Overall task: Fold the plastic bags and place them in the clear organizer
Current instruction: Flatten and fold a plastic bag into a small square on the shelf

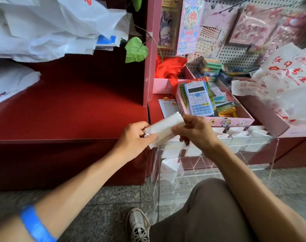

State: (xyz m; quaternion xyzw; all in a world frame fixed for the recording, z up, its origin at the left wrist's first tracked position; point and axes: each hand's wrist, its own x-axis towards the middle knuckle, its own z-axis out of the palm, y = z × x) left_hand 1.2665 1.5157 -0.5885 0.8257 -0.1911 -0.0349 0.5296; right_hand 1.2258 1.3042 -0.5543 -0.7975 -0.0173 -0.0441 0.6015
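Organizer point(264, 137) top open near the hands; pink tray point(236, 122) crowds far edge, red counter point(70, 119) blocks left.

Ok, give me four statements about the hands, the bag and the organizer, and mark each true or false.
1. Both the left hand and the right hand grip the folded plastic bag. True.
2. The clear organizer holds no bags yet. False: white folded bags already sit in several compartments.
3. A blue calculator lies in the pink box. True.
4. The bag lies flat on the floor. False: it is held in the air above the organizer.
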